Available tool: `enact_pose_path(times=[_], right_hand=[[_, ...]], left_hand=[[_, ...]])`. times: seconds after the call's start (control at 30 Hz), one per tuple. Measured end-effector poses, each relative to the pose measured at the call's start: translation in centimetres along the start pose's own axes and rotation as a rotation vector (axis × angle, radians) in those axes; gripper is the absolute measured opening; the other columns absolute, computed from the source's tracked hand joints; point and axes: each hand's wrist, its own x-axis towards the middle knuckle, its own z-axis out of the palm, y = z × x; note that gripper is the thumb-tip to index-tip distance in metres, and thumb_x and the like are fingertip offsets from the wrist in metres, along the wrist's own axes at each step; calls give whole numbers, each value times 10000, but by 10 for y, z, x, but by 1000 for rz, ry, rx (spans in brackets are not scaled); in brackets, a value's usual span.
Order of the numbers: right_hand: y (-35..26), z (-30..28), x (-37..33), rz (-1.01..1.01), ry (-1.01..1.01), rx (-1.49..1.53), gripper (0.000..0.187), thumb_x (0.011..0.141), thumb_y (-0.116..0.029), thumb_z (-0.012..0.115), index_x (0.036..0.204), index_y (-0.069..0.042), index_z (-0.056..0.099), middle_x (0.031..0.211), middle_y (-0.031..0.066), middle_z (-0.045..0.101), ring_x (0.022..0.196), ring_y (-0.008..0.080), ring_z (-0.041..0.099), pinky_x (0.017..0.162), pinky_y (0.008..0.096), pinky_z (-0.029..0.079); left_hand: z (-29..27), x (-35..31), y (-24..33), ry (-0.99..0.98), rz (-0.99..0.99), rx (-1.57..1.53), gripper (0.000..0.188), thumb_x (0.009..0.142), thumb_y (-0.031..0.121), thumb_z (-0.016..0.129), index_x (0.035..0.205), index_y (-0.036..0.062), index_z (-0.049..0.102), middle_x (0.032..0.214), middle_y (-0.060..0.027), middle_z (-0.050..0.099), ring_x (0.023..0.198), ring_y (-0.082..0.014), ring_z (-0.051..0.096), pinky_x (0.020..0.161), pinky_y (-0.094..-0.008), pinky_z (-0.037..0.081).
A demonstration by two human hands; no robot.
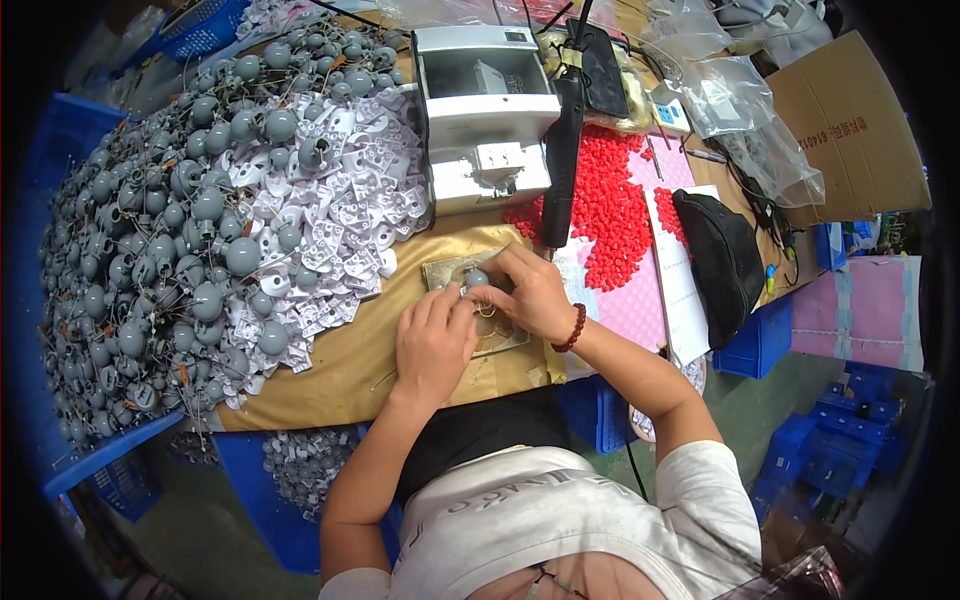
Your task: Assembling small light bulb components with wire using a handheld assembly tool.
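A small grey ball-shaped part (pixel 476 278) is between my hands, above a square metal plate (pixel 512 339) on the brown-covered bench. My right hand (pixel 532 292), with a beaded bracelet on its wrist, curls thumb and fingers round the part from the right. From the left, my left hand (pixel 437 338) is closed, its fingertips brought together against the near-left side of the part. What those left fingertips pinch is hidden. A thin wire loop shows just below the part. A white and silver bench machine (pixel 488 120) stands beyond my hands.
Many grey ball parts with wires (pixel 150 250) and flat white plastic pieces (pixel 345 190) heap up at left. Red plastic caps (pixel 612 215) lie at right, beside a black pouch (pixel 716 262). A black bar-shaped tool (pixel 563 160) hangs by the machine; a cardboard box (pixel 855 130) stands far right.
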Motion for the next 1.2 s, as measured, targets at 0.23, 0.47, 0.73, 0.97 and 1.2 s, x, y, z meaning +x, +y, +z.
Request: enact_pose_path(times=[0.23,0.47,0.73,0.97,1.2], right_hand=[[5,-10,5,-108,114,101,479,794,-158,805,1208,-36,597,1048,129,620,913,282,632,721,367,517],[65,-49,70,263,474,186,423,937,-119,663,1322,17,550,1170,165,647,1029,266,629,920,364,494],[-1,-77,80,-145,761,656,713,841,58,727,1443,-1,350,1136,120,623,947,156,645,809,293,538],[-37,-99,134,-165,436,737,535,874,95,651,1341,44,395,789,77,640,680,158,646,666,310,546],[-28,-71,169,-47,392,577,398,852,6,725,1201,28,537,787,53,680,652,130,651,622,282,529]], left_hand=[[-8,28,15,-52,-71,-22,429,772,126,750,1178,69,621,1070,-87,623,1050,-296,577,863,-425,453],[-1,31,12,-32,-60,16,374,759,93,733,1118,68,630,986,-84,609,953,-291,582,807,-425,457],[3,27,8,12,-77,4,336,750,86,696,1081,77,638,959,-63,620,923,-264,593,748,-413,473],[5,27,7,35,-94,-41,338,747,92,699,1078,71,633,963,-76,619,920,-289,587,749,-427,477],[5,26,7,50,-91,-35,341,740,106,711,1070,72,634,966,-78,621,925,-289,588,757,-422,488]])
